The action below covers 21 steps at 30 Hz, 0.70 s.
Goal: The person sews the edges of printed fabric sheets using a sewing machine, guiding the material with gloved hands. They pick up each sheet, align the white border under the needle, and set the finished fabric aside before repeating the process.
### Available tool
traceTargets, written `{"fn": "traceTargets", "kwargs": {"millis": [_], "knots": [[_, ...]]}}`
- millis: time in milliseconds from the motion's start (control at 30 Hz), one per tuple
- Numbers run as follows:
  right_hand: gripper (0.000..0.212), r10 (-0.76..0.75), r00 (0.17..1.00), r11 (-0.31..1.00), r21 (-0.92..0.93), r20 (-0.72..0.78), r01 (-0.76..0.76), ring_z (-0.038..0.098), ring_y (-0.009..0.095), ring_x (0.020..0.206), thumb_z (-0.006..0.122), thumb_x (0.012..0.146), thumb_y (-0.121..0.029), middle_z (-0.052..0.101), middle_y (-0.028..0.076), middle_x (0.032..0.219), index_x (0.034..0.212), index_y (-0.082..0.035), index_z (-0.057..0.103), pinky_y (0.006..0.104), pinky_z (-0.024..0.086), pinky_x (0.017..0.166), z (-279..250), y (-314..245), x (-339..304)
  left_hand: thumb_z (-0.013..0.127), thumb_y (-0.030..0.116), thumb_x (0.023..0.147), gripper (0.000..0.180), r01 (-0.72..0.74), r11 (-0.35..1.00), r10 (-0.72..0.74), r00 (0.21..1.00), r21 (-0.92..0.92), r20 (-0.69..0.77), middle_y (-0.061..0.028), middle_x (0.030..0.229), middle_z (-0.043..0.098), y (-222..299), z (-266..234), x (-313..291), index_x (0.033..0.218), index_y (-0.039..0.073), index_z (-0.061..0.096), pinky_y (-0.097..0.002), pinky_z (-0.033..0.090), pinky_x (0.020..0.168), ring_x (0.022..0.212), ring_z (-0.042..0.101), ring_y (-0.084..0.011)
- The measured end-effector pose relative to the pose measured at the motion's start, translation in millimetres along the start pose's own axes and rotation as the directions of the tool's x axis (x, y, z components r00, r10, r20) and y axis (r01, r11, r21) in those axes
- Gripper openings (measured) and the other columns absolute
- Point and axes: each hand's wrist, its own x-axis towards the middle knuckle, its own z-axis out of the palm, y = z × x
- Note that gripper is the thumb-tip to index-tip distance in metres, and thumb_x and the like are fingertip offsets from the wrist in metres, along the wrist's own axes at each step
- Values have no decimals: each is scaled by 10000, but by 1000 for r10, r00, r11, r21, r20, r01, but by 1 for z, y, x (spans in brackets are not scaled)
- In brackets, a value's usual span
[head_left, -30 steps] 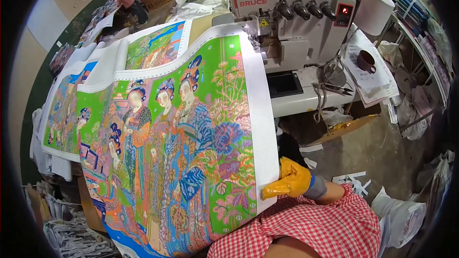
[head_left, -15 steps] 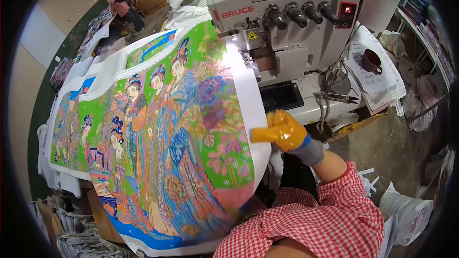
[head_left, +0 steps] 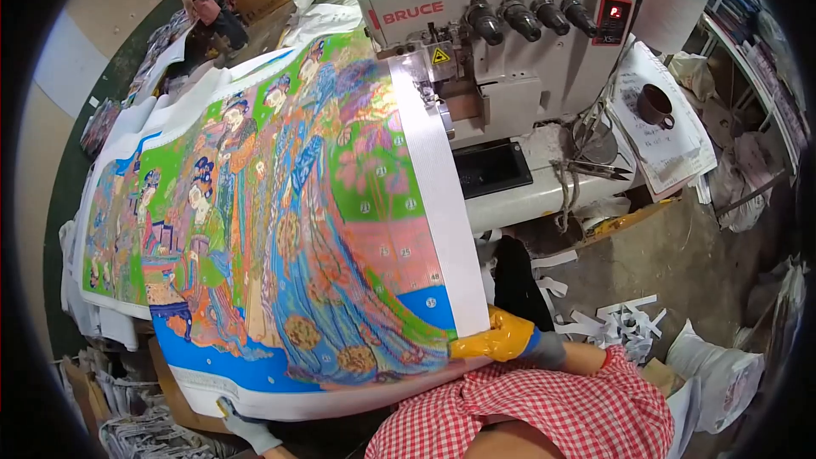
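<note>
A large printed canvas [head_left: 255, 246] with colourful robed figures on green and blue spreads before me, its white right margin running up under the presser area of a white overlock sewing machine [head_left: 510, 42]. My right hand [head_left: 497, 336], in a yellow-coated grey glove, is closed on the canvas's right margin near its close corner. At the lower left, my left hand [head_left: 248, 427], gloved in pale grey with some yellow at a fingertip, grips the near edge of the canvas. Part of its fingers is hidden by the sheet.
Right of the machine, a dark cup [head_left: 654, 106] stands on papers [head_left: 667, 153], with metal thread snips [head_left: 602, 170] nearby. A white thread cone [head_left: 671, 0] rises behind. White scraps [head_left: 629, 323] and a white sack [head_left: 710, 374] lie on the floor. Another person [head_left: 208, 8] bends over at the far left.
My right hand has moved down along the canvas margin to its near corner. The canvas's right side now lies straighter, showing its blue corner. My left hand has come into view at the near edge.
</note>
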Motion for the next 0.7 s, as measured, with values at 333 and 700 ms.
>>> {"fn": "traceTargets", "kwargs": {"millis": [333, 700], "knots": [[203, -350, 917, 613, -694, 191, 378, 579, 160, 816, 625, 742, -56, 612, 64, 926, 945, -42, 620, 284, 447, 747, 6, -97, 53, 510, 240, 842, 335, 45, 991, -55, 996, -127, -73, -118, 994, 537, 22, 88, 75, 1028, -38, 508, -327, 460, 718, 843, 538, -196], [412, -599, 690, -140, -902, 406, 409, 558, 188, 835, 590, 676, -80, 584, 14, 1041, 1080, -152, 549, 299, 342, 748, -23, -92, 82, 599, 234, 799, 553, -187, 924, 301, 893, 334, -333, -127, 1138, 465, 63, 162, 26, 1225, -9, 343, -326, 412, 824, 974, 491, -210]]}}
